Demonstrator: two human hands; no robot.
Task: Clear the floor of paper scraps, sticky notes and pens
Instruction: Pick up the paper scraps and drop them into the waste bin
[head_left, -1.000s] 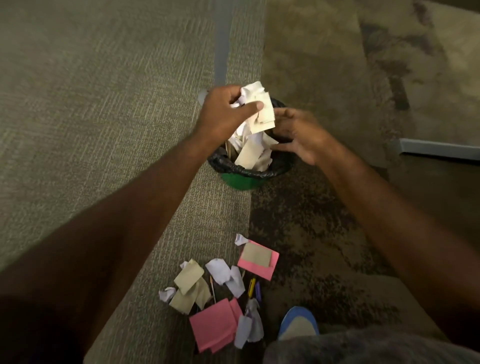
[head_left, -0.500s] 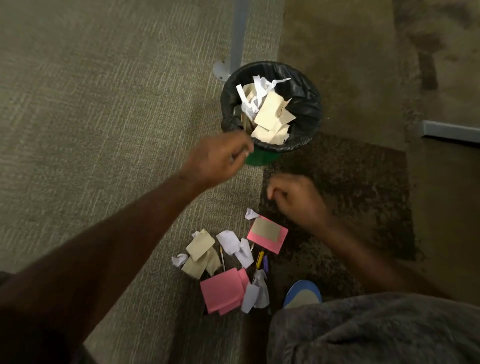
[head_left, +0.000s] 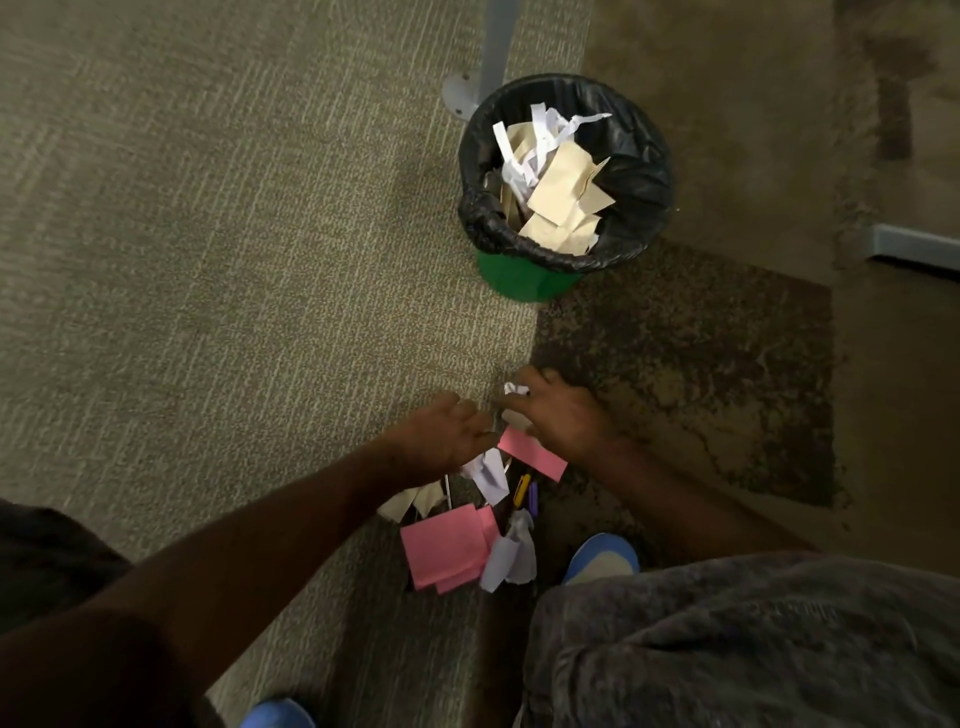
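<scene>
Both my hands are down on the scraps (head_left: 488, 475) by my shoe.
My right hand (head_left: 558, 415) pinches a white crumple; left hand (head_left: 447, 436) hovers slack. Paper is feather-light, limp: pinch edges; pens (head_left: 523, 491) stiff, grab mid-barrel.

A grey metal post (head_left: 497, 41) is standing on its round foot on the carpet (head_left: 208, 260), just behind the bin. A darker mottled carpet tile (head_left: 701, 374) is lying to the right. A grey bar (head_left: 914, 249) is showing at the right edge. Two blue shoes (head_left: 602, 558) (head_left: 278, 714) are resting on the floor.
</scene>
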